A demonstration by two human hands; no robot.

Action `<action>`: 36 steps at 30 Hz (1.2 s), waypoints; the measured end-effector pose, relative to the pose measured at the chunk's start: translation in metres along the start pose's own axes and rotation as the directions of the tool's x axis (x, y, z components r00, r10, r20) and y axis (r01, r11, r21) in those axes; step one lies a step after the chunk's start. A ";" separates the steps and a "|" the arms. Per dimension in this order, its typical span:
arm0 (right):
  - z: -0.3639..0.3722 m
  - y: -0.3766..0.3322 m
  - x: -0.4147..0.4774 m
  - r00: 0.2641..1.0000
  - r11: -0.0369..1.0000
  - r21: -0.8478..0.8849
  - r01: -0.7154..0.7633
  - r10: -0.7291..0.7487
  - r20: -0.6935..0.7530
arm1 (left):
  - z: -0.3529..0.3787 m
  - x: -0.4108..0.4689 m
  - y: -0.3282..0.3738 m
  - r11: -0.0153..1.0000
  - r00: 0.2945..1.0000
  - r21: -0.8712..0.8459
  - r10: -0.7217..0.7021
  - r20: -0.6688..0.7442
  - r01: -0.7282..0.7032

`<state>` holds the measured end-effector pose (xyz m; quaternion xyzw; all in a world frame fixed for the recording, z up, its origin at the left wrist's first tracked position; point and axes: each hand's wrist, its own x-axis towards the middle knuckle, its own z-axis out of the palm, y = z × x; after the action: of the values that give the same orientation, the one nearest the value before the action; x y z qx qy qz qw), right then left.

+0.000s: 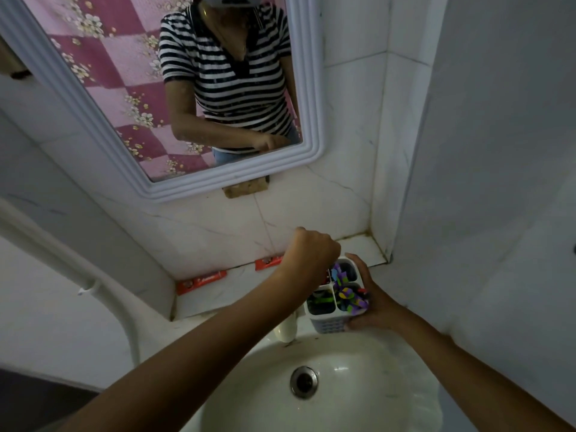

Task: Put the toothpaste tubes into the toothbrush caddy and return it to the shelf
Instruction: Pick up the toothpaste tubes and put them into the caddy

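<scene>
Right hand (372,307) grips caddy (335,302) over sink rim. Left hand (311,249) closed above it, contents unclear. Two toothpaste tubes (201,282) left on shelf (237,289) beyond; return pending.

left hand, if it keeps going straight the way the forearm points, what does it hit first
Probably the tiled wall above the shelf. The left hand is a closed fist over the back of the caddy, aimed up and away. Depth is unclear, so it might clear the caddy's rim or brush it.
</scene>
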<state>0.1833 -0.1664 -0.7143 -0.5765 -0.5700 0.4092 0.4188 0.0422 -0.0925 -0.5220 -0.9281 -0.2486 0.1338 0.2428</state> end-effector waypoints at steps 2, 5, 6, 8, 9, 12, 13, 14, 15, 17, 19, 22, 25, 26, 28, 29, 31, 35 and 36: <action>0.000 0.000 0.000 1.000 1.000 -0.005 -0.007 0.007 -0.005 | 0.003 0.004 0.006 0.999 0.998 -0.004 0.048 -0.029 -0.049; -0.002 0.004 0.001 1.000 1.000 -0.006 -0.027 0.027 -0.010 | 0.005 0.010 0.018 0.989 0.989 -0.012 0.150 -0.006 -0.150; -0.002 0.006 0.002 0.999 0.999 -0.002 -0.041 0.041 -0.006 | 0.007 0.013 0.021 0.983 0.983 -0.001 0.185 0.018 -0.185; -0.002 0.004 0.001 0.998 0.998 0.002 -0.056 0.056 -0.001 | 0.016 0.019 0.021 0.979 0.978 -0.040 0.203 0.052 -0.201; -0.001 0.002 -0.001 0.998 0.998 0.009 -0.058 0.058 0.005 | 0.022 0.021 0.017 0.980 0.981 -0.073 0.187 0.058 -0.183; -0.001 0.001 -0.002 0.998 0.999 0.015 -0.052 0.051 0.026 | 0.042 0.022 0.000 0.977 0.997 -0.202 0.071 -0.002 -0.070; -0.001 0.003 -0.001 0.998 0.998 0.014 -0.054 0.054 0.031 | 0.050 0.021 -0.008 0.966 0.997 -0.254 0.031 -0.072 -0.049; -0.002 0.004 0.000 0.997 0.998 0.017 -0.061 0.060 0.039 | 0.056 0.018 -0.016 0.949 0.990 -0.313 -0.004 -0.142 -0.041; -0.002 0.004 0.001 0.997 0.997 0.031 -0.066 0.064 0.052 | 0.064 0.015 -0.026 0.917 0.977 -0.397 -0.044 -0.207 -0.043; -0.002 0.002 0.002 0.996 0.997 0.051 -0.062 0.059 0.060 | 0.077 0.007 -0.048 0.796 0.950 -0.605 -0.180 -0.257 -0.013; -0.001 0.002 0.003 0.997 0.997 0.057 -0.054 0.051 0.051 | 0.093 -0.001 -0.069 0.610 0.916 -0.787 -0.360 -0.175 0.089; 0.000 0.002 0.003 0.998 0.996 0.069 -0.053 0.049 0.046 | 0.147 0.004 -0.087 0.369 0.888 -0.880 -0.444 0.115 0.298; 0.001 0.003 0.004 0.998 0.997 0.052 -0.054 0.052 0.039 | 0.208 0.018 -0.084 0.581 0.911 -0.708 -0.332 0.244 0.401; 0.001 0.004 0.004 0.997 0.997 0.054 -0.062 0.060 0.039 | 0.221 0.023 -0.081 0.677 0.927 -0.634 -0.273 0.257 0.374; 0.002 0.004 0.003 0.997 0.995 0.063 -0.074 0.072 0.034 | 0.241 0.031 -0.073 0.779 0.949 -0.548 -0.203 0.239 0.305; 0.003 0.006 0.003 0.996 0.994 0.064 -0.085 0.083 0.029 | 0.247 0.035 -0.069 0.794 0.956 -0.537 -0.194 0.222 0.286; 0.003 0.009 0.004 0.995 0.993 0.060 -0.101 0.100 0.022 | 0.255 0.045 -0.062 0.825 0.962 -0.496 -0.209 0.177 0.270; 0.004 0.009 0.004 0.991 0.990 0.044 -0.133 0.132 0.011 | 0.253 0.057 -0.056 0.826 0.959 -0.492 -0.199 0.199 0.274; 0.005 0.009 0.004 0.991 0.990 0.039 -0.137 0.137 0.008 | 0.250 0.057 -0.059 0.815 0.957 -0.511 -0.177 0.231 0.274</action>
<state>0.1819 -0.1627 -0.7244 -0.6048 -0.5220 0.4498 0.3994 -0.0260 0.0780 -0.7105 -0.9073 -0.4045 0.1091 -0.0353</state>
